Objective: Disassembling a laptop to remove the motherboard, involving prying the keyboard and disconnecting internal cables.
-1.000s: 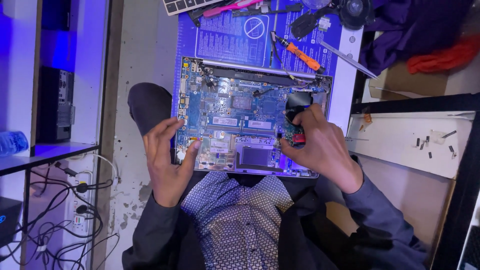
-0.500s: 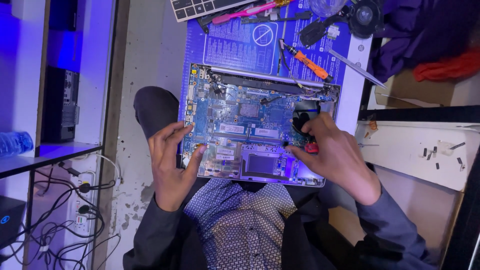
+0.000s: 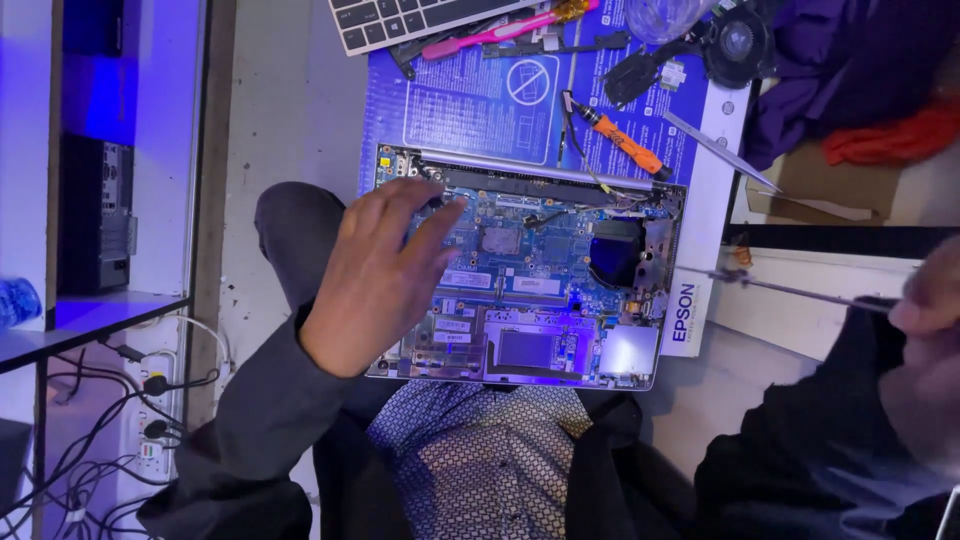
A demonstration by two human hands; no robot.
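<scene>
Laptop, opened up with its blue circuit board showing, is lying across our lap, near side toward us. We are spreading our left hand loosely over its left part, gripping nothing. Our right hand is hovering well right of it, pinching a thin metal tool.

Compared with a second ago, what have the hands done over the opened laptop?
The right hand has left the laptop's right side and pulled off to the right edge of view, holding a thin tool. The black round part it covered is gone from the fan corner. The left hand has slid up over the board, fingers spread. The laptop, orange screwdriver and keyboard stayed put.
</scene>
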